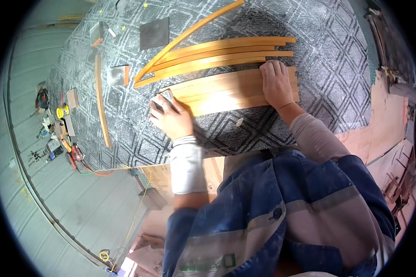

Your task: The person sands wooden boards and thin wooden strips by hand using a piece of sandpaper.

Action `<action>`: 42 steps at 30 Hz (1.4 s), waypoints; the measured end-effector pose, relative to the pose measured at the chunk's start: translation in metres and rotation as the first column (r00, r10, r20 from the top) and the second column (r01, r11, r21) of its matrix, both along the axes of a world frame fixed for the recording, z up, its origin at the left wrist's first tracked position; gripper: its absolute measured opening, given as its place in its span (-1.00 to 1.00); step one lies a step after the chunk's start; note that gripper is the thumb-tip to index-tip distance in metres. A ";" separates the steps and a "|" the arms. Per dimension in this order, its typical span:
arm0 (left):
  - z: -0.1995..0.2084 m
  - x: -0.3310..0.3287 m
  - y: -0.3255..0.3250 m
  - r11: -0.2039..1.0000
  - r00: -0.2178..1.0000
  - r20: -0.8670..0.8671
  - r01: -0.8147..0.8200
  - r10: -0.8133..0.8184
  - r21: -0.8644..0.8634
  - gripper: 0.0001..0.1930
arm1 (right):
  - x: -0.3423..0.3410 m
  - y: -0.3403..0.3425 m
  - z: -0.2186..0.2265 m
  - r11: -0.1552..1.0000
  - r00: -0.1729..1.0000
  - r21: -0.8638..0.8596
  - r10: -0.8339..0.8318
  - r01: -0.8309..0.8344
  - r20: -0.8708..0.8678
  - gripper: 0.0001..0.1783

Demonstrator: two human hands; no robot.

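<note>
Several pale wooden strips [226,87] lie side by side, forming a panel on the patterned grey carpet. At the panel's left end my left hand [174,121] is closed round a small grey block, which looks like a sanding block [161,100]. My right hand [278,87] presses on the panel's right end, its fingers curled together over the far edge. Beyond the panel lies a bundle of more orange-toned strips [217,51]. One longer curved strip [189,31] rests slantwise across the bundle's left end.
Two orange-edged blocks [119,75] and a dark square sheet [154,34] lie to the left and far left. A single strip [101,101] stands apart there. Yellow tape [62,111], bottles and red tools [76,154] crowd the table's left edge.
</note>
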State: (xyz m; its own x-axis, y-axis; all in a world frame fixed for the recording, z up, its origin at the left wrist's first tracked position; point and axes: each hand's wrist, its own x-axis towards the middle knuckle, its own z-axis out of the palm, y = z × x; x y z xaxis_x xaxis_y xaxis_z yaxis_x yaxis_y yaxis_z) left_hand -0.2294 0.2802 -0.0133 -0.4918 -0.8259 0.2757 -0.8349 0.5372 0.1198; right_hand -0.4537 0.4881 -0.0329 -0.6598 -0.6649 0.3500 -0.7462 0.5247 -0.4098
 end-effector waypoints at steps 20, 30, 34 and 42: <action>-0.001 -0.022 0.090 0.881 0.887 -0.128 0.458 -0.443 0.121 -0.44 | -0.001 0.004 0.005 1.000 1.000 -0.003 0.009 -0.009 0.025 -0.94; -0.004 -0.061 0.157 0.776 0.812 -0.171 0.584 -0.558 0.240 -0.42 | 0.000 0.000 -0.002 0.999 1.000 -0.025 0.023 -0.023 -0.007 -0.93; 0.008 -0.025 0.105 0.893 0.908 -0.027 0.417 -0.419 0.169 -0.46 | -0.003 0.006 0.005 1.000 1.000 0.002 0.020 -0.020 0.008 -0.92; -0.010 -0.001 0.080 0.971 0.976 -0.031 0.217 -0.215 0.100 -0.49 | 0.000 0.001 0.004 1.000 1.000 -0.024 0.017 -0.017 0.009 -0.93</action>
State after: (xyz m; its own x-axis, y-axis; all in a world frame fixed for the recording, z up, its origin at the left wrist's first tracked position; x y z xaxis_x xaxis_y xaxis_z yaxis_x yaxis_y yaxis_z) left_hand -0.2305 0.3602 -0.0237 -0.6571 -0.7248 0.2071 -0.6971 0.6889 0.1987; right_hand -0.4539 0.4887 -0.0285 -0.6517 -0.6678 0.3596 -0.7510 0.5018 -0.4292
